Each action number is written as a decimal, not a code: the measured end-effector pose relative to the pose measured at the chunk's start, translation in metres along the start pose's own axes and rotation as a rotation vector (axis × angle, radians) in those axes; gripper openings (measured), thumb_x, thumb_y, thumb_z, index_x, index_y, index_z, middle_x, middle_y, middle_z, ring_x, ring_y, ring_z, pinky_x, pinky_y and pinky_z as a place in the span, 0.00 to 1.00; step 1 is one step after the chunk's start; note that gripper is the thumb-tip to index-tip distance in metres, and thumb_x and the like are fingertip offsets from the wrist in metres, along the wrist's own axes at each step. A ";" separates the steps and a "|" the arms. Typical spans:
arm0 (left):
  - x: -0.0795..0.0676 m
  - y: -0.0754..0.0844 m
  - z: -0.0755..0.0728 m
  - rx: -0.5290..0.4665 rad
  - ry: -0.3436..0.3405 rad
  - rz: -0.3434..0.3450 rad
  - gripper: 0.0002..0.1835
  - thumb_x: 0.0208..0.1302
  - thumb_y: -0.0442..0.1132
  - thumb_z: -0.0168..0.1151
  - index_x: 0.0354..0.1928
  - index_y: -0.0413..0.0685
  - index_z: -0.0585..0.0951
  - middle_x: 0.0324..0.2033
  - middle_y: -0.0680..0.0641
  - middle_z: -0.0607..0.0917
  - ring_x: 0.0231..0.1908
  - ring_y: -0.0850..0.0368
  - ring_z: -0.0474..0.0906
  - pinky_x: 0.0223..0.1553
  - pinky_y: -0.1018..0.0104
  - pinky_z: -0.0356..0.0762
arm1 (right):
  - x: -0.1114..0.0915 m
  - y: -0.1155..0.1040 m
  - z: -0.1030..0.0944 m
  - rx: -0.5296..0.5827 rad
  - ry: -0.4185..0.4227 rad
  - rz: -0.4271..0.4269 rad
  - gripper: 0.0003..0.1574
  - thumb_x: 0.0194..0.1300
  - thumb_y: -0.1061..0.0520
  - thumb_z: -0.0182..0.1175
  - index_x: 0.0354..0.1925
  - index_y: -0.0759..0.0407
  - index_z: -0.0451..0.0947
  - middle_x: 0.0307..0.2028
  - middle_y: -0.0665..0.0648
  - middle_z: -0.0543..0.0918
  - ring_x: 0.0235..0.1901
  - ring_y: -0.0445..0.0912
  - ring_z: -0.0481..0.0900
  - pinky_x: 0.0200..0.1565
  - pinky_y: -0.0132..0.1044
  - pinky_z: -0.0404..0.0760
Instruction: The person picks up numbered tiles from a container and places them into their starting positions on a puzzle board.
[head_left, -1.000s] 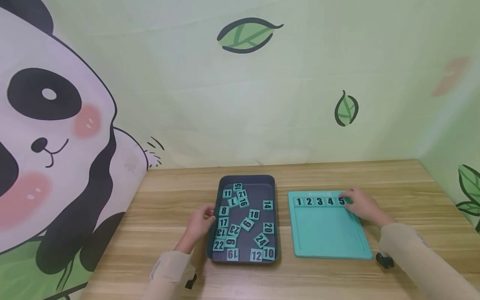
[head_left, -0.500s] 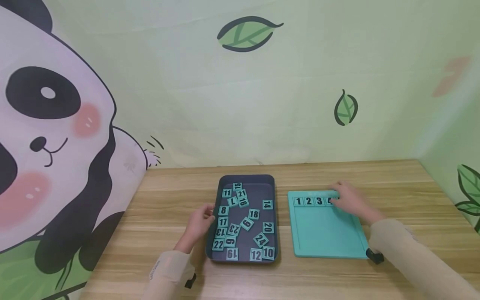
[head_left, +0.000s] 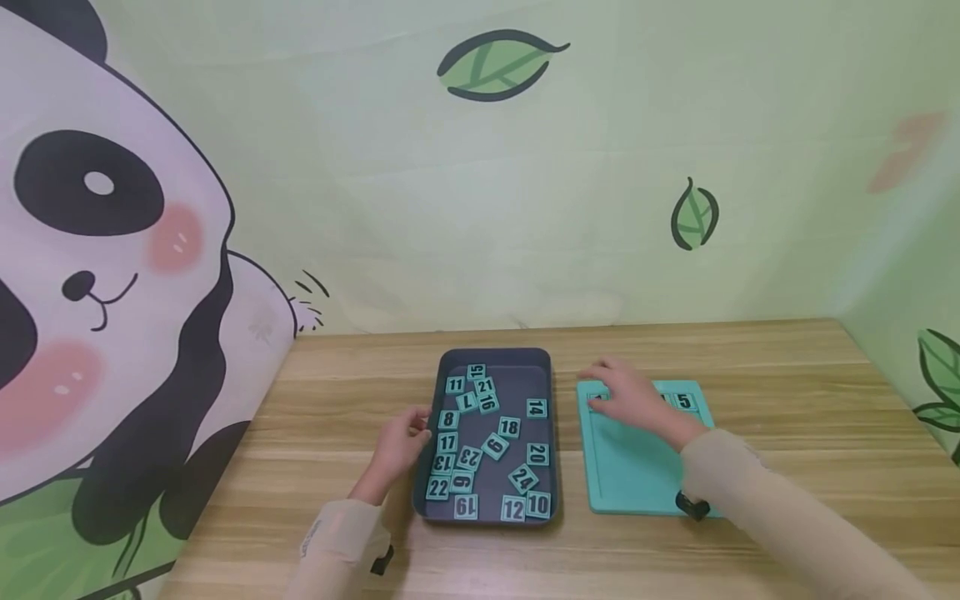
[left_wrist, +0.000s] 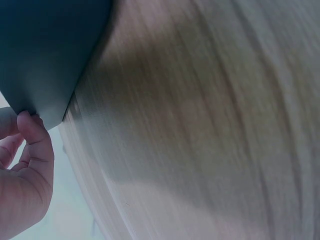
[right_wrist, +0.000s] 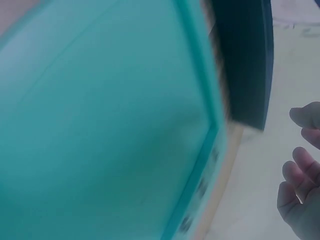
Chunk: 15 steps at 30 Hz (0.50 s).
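At lower centre of the head view, your left hand (head_left: 400,444) pinches the left edge of a dark rectangular tray (head_left: 491,483), where small teal number tiles (head_left: 509,427) lie scattered, some sideways or upside down. Toward the lower right, your right hand (head_left: 636,400) is above a flat teal board (head_left: 637,467), partly hiding the top row, where tile 5 (head_left: 683,402) lies upright.

Numbered tile row (head_left: 684,402), centre right of head view: mostly covered by right hand (head_left: 633,400); numerals blurred in right wrist view. Teal board (head_left: 633,467): lower right corner under right sleeve (head_left: 787,500). Dark tray (left_wrist: 45,55), left hand (left_wrist: 25,187), left wrist view: both cropped at left edge.
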<state>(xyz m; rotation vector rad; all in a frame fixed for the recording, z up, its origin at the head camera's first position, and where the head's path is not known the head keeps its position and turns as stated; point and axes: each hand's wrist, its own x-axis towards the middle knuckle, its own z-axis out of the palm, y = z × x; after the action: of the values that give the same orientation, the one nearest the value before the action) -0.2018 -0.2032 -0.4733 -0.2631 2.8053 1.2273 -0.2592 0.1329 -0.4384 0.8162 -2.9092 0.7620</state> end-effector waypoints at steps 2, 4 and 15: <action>0.000 0.000 0.000 -0.001 0.001 0.002 0.17 0.59 0.31 0.52 0.52 0.45 0.72 0.40 0.43 0.77 0.41 0.51 0.75 0.40 0.60 0.78 | 0.004 -0.011 0.003 0.004 -0.010 -0.017 0.25 0.50 0.59 0.62 0.50 0.59 0.73 0.44 0.58 0.74 0.43 0.51 0.72 0.42 0.44 0.76; 0.000 0.000 0.000 -0.003 0.002 0.003 0.17 0.59 0.31 0.52 0.52 0.45 0.72 0.39 0.43 0.77 0.41 0.51 0.75 0.40 0.60 0.78 | 0.009 -0.021 0.007 -0.013 -0.026 -0.056 0.25 0.50 0.60 0.62 0.50 0.59 0.73 0.46 0.58 0.74 0.45 0.52 0.72 0.44 0.46 0.76; 0.001 -0.001 0.000 0.011 0.012 0.025 0.17 0.59 0.31 0.53 0.51 0.44 0.73 0.38 0.43 0.78 0.39 0.51 0.76 0.38 0.61 0.79 | 0.027 -0.060 0.035 0.009 -0.181 -0.200 0.24 0.53 0.58 0.60 0.51 0.57 0.73 0.52 0.56 0.71 0.52 0.51 0.69 0.52 0.45 0.72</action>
<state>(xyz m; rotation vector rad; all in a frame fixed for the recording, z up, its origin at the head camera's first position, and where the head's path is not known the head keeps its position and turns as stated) -0.2026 -0.2036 -0.4743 -0.2364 2.8338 1.2187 -0.2487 0.0586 -0.4382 1.2149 -2.9150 0.7176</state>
